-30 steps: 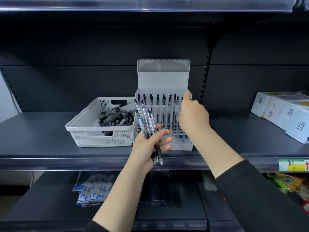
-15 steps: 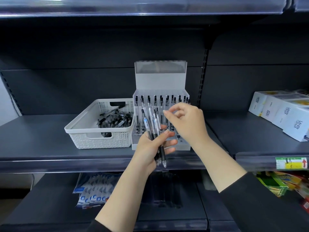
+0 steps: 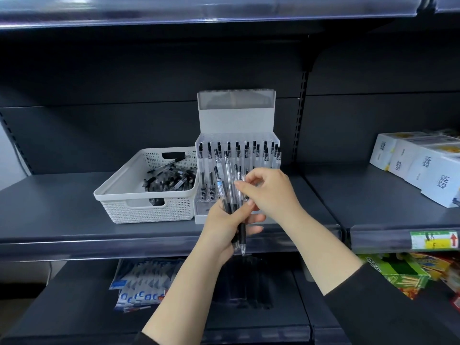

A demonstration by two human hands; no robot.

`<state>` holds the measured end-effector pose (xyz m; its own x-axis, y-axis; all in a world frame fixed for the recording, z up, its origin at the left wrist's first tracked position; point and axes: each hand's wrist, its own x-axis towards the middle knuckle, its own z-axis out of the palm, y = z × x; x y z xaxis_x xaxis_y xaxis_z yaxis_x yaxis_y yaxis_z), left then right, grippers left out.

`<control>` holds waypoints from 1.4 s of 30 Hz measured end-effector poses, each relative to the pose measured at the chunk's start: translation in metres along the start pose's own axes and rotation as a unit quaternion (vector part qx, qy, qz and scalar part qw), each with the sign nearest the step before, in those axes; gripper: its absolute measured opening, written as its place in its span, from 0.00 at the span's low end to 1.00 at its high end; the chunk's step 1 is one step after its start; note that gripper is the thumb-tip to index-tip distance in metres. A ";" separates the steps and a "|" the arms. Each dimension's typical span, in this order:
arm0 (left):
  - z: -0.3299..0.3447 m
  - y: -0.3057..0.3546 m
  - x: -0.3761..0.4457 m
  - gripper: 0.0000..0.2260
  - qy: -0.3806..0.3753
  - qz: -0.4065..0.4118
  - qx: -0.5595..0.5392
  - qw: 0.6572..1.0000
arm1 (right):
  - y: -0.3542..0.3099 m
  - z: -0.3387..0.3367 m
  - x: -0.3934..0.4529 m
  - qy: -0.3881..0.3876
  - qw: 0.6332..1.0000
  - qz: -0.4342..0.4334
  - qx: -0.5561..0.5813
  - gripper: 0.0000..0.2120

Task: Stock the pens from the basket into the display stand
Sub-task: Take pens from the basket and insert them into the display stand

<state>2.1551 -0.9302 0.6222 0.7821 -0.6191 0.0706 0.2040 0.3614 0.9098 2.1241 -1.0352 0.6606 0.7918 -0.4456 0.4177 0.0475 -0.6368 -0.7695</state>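
A white woven basket (image 3: pixel 139 210) on the grey shelf holds several loose black pens (image 3: pixel 171 179). Right beside it stands the clear display stand (image 3: pixel 236 120) with several pens upright in its slots. In front of the stand my left hand (image 3: pixel 225 225) grips a bundle of clear pens (image 3: pixel 230 185), tips pointing down. My right hand (image 3: pixel 270 192) reaches across from the right and pinches one pen of that bundle near its upper half.
White boxes (image 3: pixel 423 165) stand on the shelf at the right, above a price label (image 3: pixel 434 239). The lower shelf carries blue and white packets (image 3: pixel 142 287) on the left and colourful packages (image 3: pixel 403 272) on the right. Another shelf edge runs overhead.
My right hand left the back row of the stand and came down to the bundle in my left hand, where it now pinches a pen. My left hand stayed roughly in place.
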 end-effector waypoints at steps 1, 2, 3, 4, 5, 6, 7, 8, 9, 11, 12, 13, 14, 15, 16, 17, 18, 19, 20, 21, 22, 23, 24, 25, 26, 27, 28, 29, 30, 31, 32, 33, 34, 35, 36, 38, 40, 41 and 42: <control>0.000 0.000 0.000 0.06 0.004 -0.001 0.000 1.000 | 0.000 -0.001 0.000 0.010 1.000 0.002 0.022 0.08; 0.000 0.000 0.001 0.08 0.011 -0.003 -0.001 1.000 | 0.000 -0.002 0.001 0.024 0.999 0.005 0.042 0.07; -0.001 0.000 0.001 0.09 0.019 -0.005 -0.002 1.000 | 0.000 -0.005 0.002 0.038 0.998 0.008 0.058 0.07; -0.001 0.001 0.002 0.10 0.026 -0.007 -0.001 1.000 | 0.000 -0.008 0.003 0.052 0.996 0.012 0.074 0.07; -0.002 0.001 0.002 0.10 0.031 -0.009 0.001 0.999 | 0.000 -0.011 0.004 0.066 0.993 0.015 0.093 0.07; -0.004 0.001 0.002 0.10 0.035 -0.011 -0.001 0.999 | 0.000 -0.015 0.006 0.083 0.990 0.018 0.115 0.07; -0.005 0.002 0.002 0.08 0.039 -0.013 -0.005 0.999 | -0.001 -0.019 0.008 0.108 0.984 0.020 0.140 0.07; -0.007 0.002 0.003 0.06 0.043 -0.014 -0.011 0.999 | -0.001 -0.023 0.010 0.140 0.976 0.017 0.163 0.06; -0.009 0.002 0.003 0.04 0.048 -0.016 -0.018 0.999 | -0.002 -0.026 0.013 0.175 0.969 0.010 0.174 0.07; -0.012 0.001 0.003 0.02 0.055 -0.019 -0.027 0.998 | -0.003 -0.032 0.017 0.230 0.960 -0.020 0.156 0.08; -0.013 0.001 0.003 0.02 0.056 -0.021 -0.030 0.998 | -0.003 -0.032 0.019 0.247 0.959 -0.036 0.137 0.09; -0.014 0.000 0.003 0.02 0.056 -0.022 -0.031 0.998 | -0.003 -0.032 0.021 0.257 0.959 -0.051 0.113 0.10; -0.014 0.000 0.003 0.02 0.056 -0.023 -0.031 0.998 | -0.002 -0.031 0.022 0.258 0.960 -0.061 0.091 0.10; -0.015 0.000 0.003 0.02 0.056 -0.023 -0.030 0.998 | -0.001 -0.029 0.023 0.254 0.962 -0.067 0.072 0.09; -0.016 -0.001 0.003 0.02 0.057 -0.023 -0.030 0.998 | 0.001 -0.026 0.024 0.248 0.965 -0.070 0.056 0.08; -0.016 -0.001 0.003 0.02 0.057 -0.023 -0.029 0.998 | 0.003 -0.024 0.024 0.243 0.967 -0.072 0.041 0.08; -0.017 -0.001 0.003 0.02 0.058 -0.023 -0.028 0.998 | 0.005 -0.022 0.025 0.239 0.968 -0.076 0.028 0.08; -0.017 -0.001 0.003 0.03 0.058 -0.023 -0.028 0.998 | 0.007 -0.020 0.025 0.239 0.968 -0.081 0.018 0.08; -0.018 -0.001 0.003 0.03 0.057 -0.023 -0.028 0.998 | 0.008 -0.019 0.026 0.240 0.967 -0.088 0.007 0.08; -0.019 -0.001 0.003 0.03 0.056 -0.023 -0.027 0.998 | 0.009 -0.018 0.026 0.241 0.966 -0.095 -0.007 0.08; -0.019 -0.001 0.002 0.03 0.054 -0.023 -0.027 0.998 | 0.011 -0.017 0.027 0.242 0.965 -0.102 -0.021 0.09; -0.019 -0.001 0.002 0.03 0.051 -0.022 -0.026 0.998 | 0.012 -0.016 0.027 0.241 0.964 -0.104 -0.035 0.09; -0.019 -0.001 0.002 0.03 0.050 -0.021 -0.024 0.998 | 0.013 -0.015 0.027 0.239 0.964 -0.103 -0.048 0.09; -0.019 0.000 0.002 0.03 0.048 -0.020 -0.022 0.998 | 0.014 -0.014 0.028 0.234 0.965 -0.100 -0.060 0.09; -0.019 0.000 0.002 0.03 0.047 -0.019 -0.021 0.998 | 0.015 -0.014 0.028 0.228 0.966 -0.095 -0.073 0.09; -0.019 0.000 0.002 0.03 0.047 -0.018 -0.020 0.998 | 0.015 -0.013 0.028 0.220 0.968 -0.089 -0.085 0.09; -0.019 0.000 0.002 0.03 0.048 -0.018 -0.021 0.998 | 0.015 -0.013 0.028 0.211 0.969 -0.081 -0.098 0.09; -0.019 0.001 0.002 0.03 0.048 -0.018 -0.022 0.998 | 0.014 -0.013 0.028 0.200 0.971 -0.074 -0.111 0.10; -0.019 0.001 0.002 0.03 0.049 -0.018 -0.023 0.998 | 0.013 -0.012 0.028 0.189 0.972 -0.067 -0.127 0.11; -0.019 0.001 0.002 0.03 0.048 -0.019 -0.024 0.998 | 0.012 -0.012 0.028 0.176 0.972 -0.060 -0.147 0.12; -0.019 0.001 0.002 0.03 0.047 -0.019 -0.026 0.998 | 0.010 -0.011 0.028 0.162 0.970 -0.053 -0.172 0.13; -0.020 0.001 0.002 0.03 0.047 -0.019 -0.026 0.998 | 0.009 -0.010 0.028 0.149 0.968 -0.046 -0.199 0.14; -0.020 0.001 0.002 0.03 0.047 -0.019 -0.026 0.998 | 0.007 -0.009 0.028 0.137 0.963 -0.038 -0.229 0.15; -0.020 0.001 0.002 0.03 0.047 -0.018 -0.026 0.998 | 0.006 -0.009 0.028 0.127 0.957 -0.033 -0.259 0.15; -0.021 0.001 0.002 0.03 0.047 -0.018 -0.026 0.998 | 0.004 -0.009 0.029 0.119 0.950 -0.029 -0.287 0.15; -0.021 0.002 0.003 0.03 0.049 -0.018 -0.029 0.998 | 0.001 -0.011 0.031 0.102 0.939 -0.026 -0.328 0.15; -0.022 0.003 0.003 0.03 0.050 -0.017 -0.030 0.998 | -0.003 -0.013 0.033 0.085 0.929 -0.025 -0.359 0.17; -0.022 0.003 0.003 0.03 0.051 -0.017 -0.029 0.998 | -0.006 -0.014 0.033 0.075 0.923 -0.023 -0.376 0.19; -0.021 0.003 0.003 0.03 0.052 -0.017 -0.029 0.998 | -0.008 -0.013 0.033 0.064 0.918 -0.021 -0.391 0.21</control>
<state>2.1706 -0.9159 0.6165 0.8304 -0.5572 -0.0055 0.2625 0.3824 0.8859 2.1420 -1.0532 0.6875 0.7187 -0.4493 0.5307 -0.4159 -0.8894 -0.1898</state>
